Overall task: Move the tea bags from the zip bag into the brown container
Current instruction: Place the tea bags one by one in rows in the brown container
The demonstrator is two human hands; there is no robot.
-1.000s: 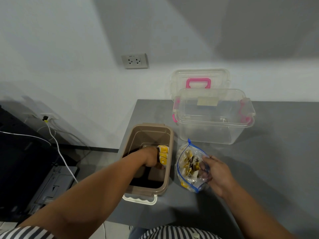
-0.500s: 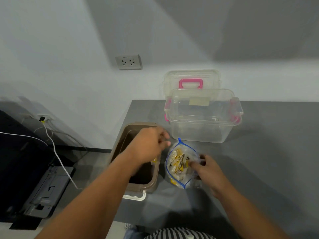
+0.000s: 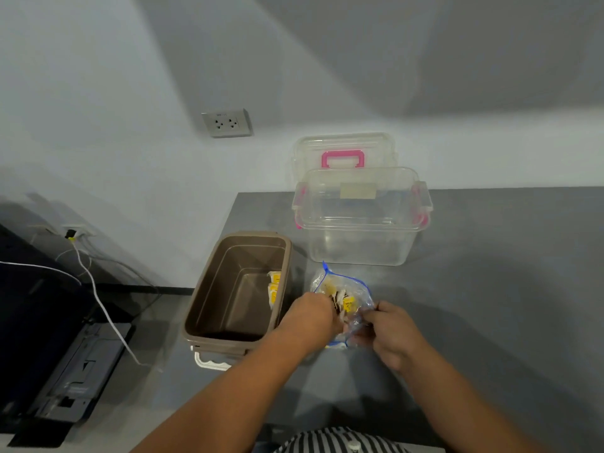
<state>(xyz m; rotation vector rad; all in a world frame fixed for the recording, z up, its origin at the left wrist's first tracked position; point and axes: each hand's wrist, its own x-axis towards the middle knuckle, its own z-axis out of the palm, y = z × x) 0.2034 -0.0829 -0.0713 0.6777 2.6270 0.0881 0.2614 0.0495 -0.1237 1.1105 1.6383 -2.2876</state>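
- Zip bag (image 3: pixel 354 294): clear, blue seal, open, just right of brown container (image 3: pixel 209 308); one each.
- Tea bags (image 3: pixel 348 304): white, yellow tags; heap in bag uncountable, roughly three at container's right wall.
- Left hand (image 3: pixel 310 313): fingers inside bag, grip can't tell.
- Right hand (image 3: pixel 389 331) pinches bag's near edge.

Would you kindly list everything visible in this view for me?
grey table: one, grey, centre and right
brown plastic container: one, brown, open, table's left edge
clear plastic zip bag: one, blue-edged, right of container
yellow-tagged tea bags: few in container's right side, more in zip bag
clear plastic box: one, pink latches, behind zip bag
clear lid: one, pink handle, leaning against wall
wall socket: one, pale grey, upper left
left hand: one, at zip bag's mouth
right hand: one, pinching zip bag's edge
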